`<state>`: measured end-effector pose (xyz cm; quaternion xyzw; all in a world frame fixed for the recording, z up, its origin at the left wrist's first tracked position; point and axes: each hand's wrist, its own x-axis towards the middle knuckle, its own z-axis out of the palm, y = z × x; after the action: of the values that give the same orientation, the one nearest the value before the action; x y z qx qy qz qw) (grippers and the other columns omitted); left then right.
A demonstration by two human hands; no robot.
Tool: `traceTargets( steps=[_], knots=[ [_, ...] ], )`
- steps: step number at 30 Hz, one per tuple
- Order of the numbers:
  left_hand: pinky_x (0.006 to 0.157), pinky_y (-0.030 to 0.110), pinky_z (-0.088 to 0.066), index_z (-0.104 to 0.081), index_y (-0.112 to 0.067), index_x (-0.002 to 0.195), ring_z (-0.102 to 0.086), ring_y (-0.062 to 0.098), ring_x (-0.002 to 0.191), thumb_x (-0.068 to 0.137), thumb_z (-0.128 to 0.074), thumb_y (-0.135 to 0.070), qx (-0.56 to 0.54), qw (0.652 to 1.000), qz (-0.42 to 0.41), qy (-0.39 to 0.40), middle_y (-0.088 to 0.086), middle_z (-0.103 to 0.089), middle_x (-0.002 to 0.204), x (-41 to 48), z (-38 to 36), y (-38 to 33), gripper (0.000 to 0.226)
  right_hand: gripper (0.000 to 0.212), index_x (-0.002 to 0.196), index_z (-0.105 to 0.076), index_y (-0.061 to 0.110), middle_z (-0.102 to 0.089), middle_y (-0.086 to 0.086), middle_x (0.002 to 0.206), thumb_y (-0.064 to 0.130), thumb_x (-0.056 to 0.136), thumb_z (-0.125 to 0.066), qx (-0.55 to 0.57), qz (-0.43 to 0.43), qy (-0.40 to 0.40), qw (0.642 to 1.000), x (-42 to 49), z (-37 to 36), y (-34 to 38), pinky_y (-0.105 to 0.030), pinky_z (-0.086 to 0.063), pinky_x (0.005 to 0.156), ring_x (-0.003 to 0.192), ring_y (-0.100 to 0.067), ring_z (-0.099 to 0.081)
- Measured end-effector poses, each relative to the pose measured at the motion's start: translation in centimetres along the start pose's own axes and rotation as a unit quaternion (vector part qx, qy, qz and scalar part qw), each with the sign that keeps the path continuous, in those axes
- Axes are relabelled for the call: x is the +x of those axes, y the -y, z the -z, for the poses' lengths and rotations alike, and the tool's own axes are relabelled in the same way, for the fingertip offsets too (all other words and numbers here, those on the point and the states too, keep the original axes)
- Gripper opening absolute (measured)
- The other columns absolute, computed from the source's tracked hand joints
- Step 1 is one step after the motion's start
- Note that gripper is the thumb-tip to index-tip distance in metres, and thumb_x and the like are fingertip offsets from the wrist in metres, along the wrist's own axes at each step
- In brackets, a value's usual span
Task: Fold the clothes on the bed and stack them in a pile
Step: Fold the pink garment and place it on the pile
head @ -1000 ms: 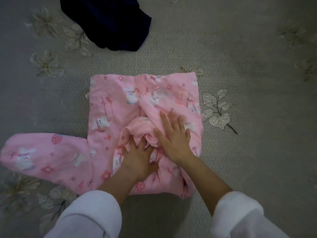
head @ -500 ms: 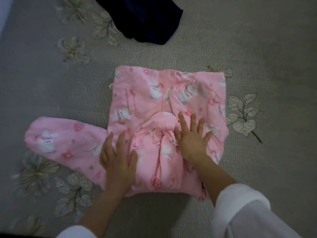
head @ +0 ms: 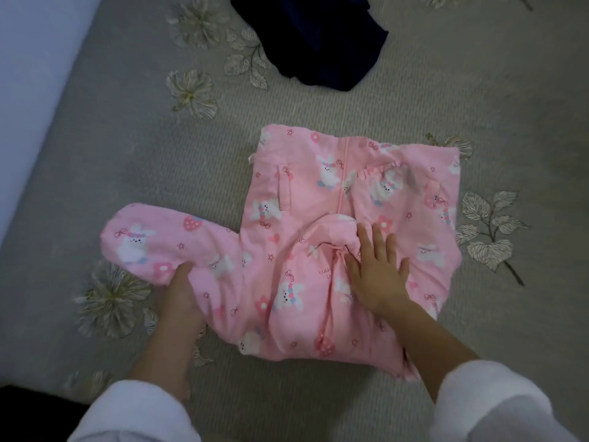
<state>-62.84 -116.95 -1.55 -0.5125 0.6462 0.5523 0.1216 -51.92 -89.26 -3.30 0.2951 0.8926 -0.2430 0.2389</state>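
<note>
From the head camera, the pink top (head: pixel 287 215) lies part-folded in the middle of the bed (head: pixel 134 148), with one sleeve (head: pixel 149 240) stretched out to the left. The right hand (head: pixel 379 275) presses flat on the bunched middle, its fingers (head: pixel 366 240) straight and released. The left hand (head: pixel 180 295) reaches under the sleeve's near edge. Its fingers are hidden by the cloth, so its grip cannot be told. A dark garment (head: pixel 318 36) lies beyond, cut off by the top edge.

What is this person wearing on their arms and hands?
Soft white, fleecy-looking sleeves, left sleeve and right sleeve, end short of the wrists, leaving forearms bare. The left grip and right grip are bare hands: no gloves, rings or watch visible.
</note>
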Motion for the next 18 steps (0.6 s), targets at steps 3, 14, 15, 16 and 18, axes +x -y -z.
traceTargets(
  steps=[3, 14, 15, 16, 18],
  knots=[
    [0.085, 0.031, -0.043, -0.052, -0.013, 0.122, -0.06, 0.023, 0.105, 0.078, -0.069, -0.03, 0.087, 0.981, -0.172, -0.036, -0.005, -0.06, 0.109, -2.3, -1.1, -1.3, 0.05, 0.061, 0.149, 0.011, 0.041, 0.018, 0.009, 0.159, 0.055, 0.098, -0.02, -0.001, -0.007, 0.017, 1.0, 0.5, -0.1, -0.1, -0.059, 0.003, 0.113, 0.147, -0.023, 0.017],
    [0.113, 0.038, -0.028, -0.025, -0.018, 0.146, -0.029, 0.025, 0.138, 0.084, -0.056, -0.039, 0.377, 0.708, -0.489, 0.342, 0.0, -0.035, 0.146, -9.3, -8.1, 1.7, 0.072, 0.062, 0.149, 0.008, 0.042, 0.012, 0.01, 0.16, 0.057, 0.097, -0.021, 0.006, 0.006, 0.002, 1.0, 0.6, -0.3, -0.4, -0.059, 0.001, 0.113, 0.147, -0.022, 0.013],
    [0.118, 0.037, -0.014, -0.017, -0.026, 0.148, -0.011, 0.021, 0.146, 0.087, -0.053, -0.045, 0.425, 0.662, -0.512, 0.346, -0.006, -0.018, 0.156, -9.0, -8.6, 2.4, 0.073, 0.062, 0.15, 0.006, 0.041, 0.01, 0.01, 0.161, 0.056, 0.097, -0.023, 0.013, 0.01, -0.007, 1.0, 0.3, -0.3, -0.3, -0.058, 0.001, 0.113, 0.147, -0.021, 0.011],
    [0.119, 0.037, 0.0, -0.006, -0.034, 0.15, 0.008, 0.016, 0.147, 0.089, -0.046, -0.051, 0.468, 0.606, -0.545, 0.342, -0.01, 0.003, 0.16, -8.6, -9.0, 3.0, 0.075, 0.063, 0.15, 0.003, 0.04, 0.006, 0.01, 0.161, 0.054, 0.097, -0.027, 0.028, 0.013, -0.024, 0.999, 0.1, -0.3, -0.2, -0.057, 0.001, 0.113, 0.148, -0.019, 0.009],
    [0.116, 0.039, 0.012, 0.012, -0.041, 0.148, 0.028, 0.014, 0.142, 0.092, -0.028, -0.059, 0.525, 0.508, -0.598, 0.331, -0.011, 0.026, 0.156, -7.9, -9.6, 3.6, 0.071, 0.064, 0.151, -0.002, 0.038, -0.002, 0.011, 0.161, 0.052, 0.097, -0.033, 0.082, 0.026, -0.074, 0.994, -0.7, 0.0, -0.3, -0.053, -0.002, 0.115, 0.148, -0.014, 0.003]
  ],
)
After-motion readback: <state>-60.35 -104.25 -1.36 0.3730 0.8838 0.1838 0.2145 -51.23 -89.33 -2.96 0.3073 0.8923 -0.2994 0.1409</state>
